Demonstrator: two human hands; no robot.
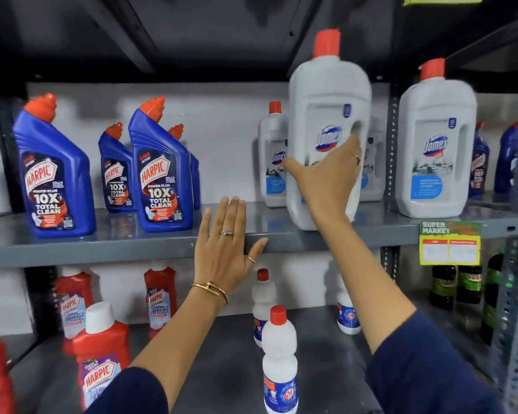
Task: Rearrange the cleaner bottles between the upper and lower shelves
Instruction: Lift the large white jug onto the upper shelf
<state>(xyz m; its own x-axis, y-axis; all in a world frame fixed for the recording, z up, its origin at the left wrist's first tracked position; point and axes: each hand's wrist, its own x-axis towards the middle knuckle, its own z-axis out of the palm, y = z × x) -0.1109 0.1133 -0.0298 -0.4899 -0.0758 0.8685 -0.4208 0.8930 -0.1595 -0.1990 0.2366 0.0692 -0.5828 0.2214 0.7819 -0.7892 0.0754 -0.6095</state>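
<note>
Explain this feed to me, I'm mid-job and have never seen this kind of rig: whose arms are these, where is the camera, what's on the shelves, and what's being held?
There is no machine here. A person wears one wide-angle camera on the head, looking forward and down, so the two arms coming in from the bottom are their own.

The right hand grips a big white Domex bottle with a red cap; its base looks at or just above the upper shelf, and it is blurred. The left hand is open and flat, against that shelf's front edge, holding nothing.

Also on the upper shelf: blue Harpic bottles to the left, more Domex bottles behind and to the right.

On the lower shelf: red Harpic bottles to the left and small white bottles with red caps in the middle.
</note>
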